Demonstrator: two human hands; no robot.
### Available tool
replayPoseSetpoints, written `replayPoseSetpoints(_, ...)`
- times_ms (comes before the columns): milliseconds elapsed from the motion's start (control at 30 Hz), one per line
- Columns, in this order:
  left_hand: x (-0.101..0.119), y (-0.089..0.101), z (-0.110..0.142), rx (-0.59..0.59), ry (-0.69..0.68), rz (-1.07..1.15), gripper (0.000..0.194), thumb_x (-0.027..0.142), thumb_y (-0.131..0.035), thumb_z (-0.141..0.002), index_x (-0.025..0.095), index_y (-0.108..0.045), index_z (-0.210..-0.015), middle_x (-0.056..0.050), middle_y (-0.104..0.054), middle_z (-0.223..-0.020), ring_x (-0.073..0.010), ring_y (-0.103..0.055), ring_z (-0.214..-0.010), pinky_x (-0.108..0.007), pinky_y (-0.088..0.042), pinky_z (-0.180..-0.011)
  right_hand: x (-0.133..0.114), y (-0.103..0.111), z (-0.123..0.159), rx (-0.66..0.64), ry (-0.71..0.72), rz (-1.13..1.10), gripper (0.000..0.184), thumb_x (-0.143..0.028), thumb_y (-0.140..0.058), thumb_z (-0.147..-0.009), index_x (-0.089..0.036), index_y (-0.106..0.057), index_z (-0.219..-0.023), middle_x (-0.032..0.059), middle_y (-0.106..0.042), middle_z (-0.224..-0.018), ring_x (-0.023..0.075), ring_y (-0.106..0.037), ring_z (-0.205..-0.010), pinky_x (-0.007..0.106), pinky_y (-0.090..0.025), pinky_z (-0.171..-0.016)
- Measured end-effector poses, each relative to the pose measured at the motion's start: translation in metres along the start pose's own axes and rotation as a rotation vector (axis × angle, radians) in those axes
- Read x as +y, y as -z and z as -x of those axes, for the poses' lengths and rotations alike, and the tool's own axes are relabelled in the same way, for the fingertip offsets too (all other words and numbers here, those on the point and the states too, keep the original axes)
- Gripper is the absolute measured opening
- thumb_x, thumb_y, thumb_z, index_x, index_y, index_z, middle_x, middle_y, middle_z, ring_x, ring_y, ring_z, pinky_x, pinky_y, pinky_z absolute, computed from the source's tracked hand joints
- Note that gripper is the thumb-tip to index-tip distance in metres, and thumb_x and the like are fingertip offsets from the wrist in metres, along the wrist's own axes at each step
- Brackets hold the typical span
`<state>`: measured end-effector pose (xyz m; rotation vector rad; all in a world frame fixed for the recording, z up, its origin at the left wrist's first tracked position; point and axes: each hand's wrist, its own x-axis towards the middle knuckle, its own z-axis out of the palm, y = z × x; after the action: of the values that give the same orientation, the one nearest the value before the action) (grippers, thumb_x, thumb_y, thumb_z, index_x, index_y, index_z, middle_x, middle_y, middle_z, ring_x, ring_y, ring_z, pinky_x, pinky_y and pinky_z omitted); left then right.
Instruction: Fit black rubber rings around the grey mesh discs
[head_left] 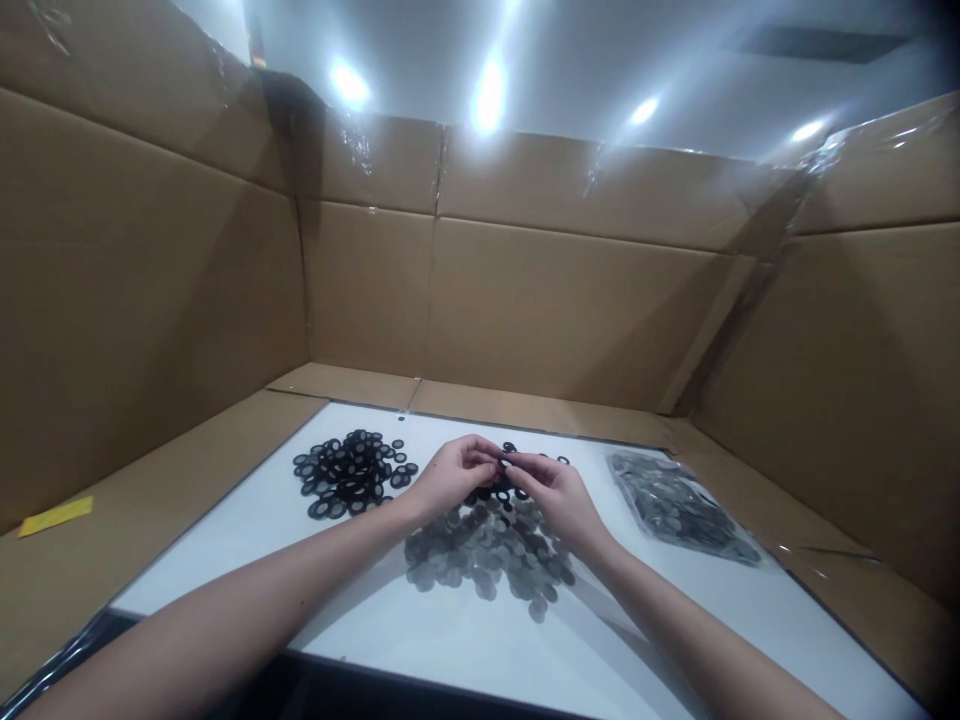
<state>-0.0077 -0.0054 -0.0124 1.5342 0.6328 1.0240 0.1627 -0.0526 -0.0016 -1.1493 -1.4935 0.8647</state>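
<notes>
Left hand (452, 476): pinching a small black ring (502, 459) at the fingertips.
Right hand (556, 497): pinching the same ring from the other side, raised above the piles for a clear view.
Black rings (349, 475): heaped on the desk (225, 540), left, kept apart by colour.
Grey rings (484, 552): spread just below the hands, within easy reach.
Plastic bag (679, 510): full of rings, lying at the desk's right.
</notes>
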Motion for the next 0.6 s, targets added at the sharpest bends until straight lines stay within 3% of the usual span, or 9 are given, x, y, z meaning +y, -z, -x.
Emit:
replayPoseSetpoints(200, 0.011, 0.001, 0.008, 0.038, -0.237, -0.497, 0.032, 0.025, -0.059, -0.075, 0.019, -0.057, -0.106, -0.006, -0.061, -0.098, -0.0133, -0.057, -0.075, -0.024, -0.046, -0.067, 0.004, -0.001, 0.0, -0.075, -0.198, -0.118, 0.038, -0.05, -0.059, -0.075, -0.013, -0.067, -0.072, 0.0022, -0.06, -0.064, 0.0123, -0.051, -0.059, 0.024, -0.038, -0.058)
replayPoseSetpoints(367, 0.012, 0.0, 0.01, -0.047, -0.315, -0.642, 0.033, 0.026, -0.06, -0.076, 0.02, -0.058, -0.108, -0.005, -0.059, -0.099, -0.0141, -0.056, -0.08, -0.026, -0.046, -0.074, 0.009, -0.003, 0.0, -0.109, -0.243, -0.204, 0.038, -0.052, -0.06, -0.073, -0.014, -0.065, -0.074, 0.0018, -0.058, -0.068, 0.011, -0.049, -0.059, 0.023, -0.037, -0.057)
replayPoseSetpoints(600, 0.013, 0.001, 0.011, -0.039, -0.348, -0.765, 0.027, 0.031, -0.059, -0.078, 0.021, -0.061, -0.103, -0.004, -0.059, -0.097, -0.0147, -0.056, -0.081, -0.026, -0.045, -0.074, 0.003, -0.005, 0.003, -0.138, -0.3, -0.31, 0.033, -0.046, -0.068, -0.067, -0.014, -0.059, -0.069, -0.0016, -0.049, -0.06, 0.0097, -0.046, -0.055, 0.022, -0.034, -0.053)
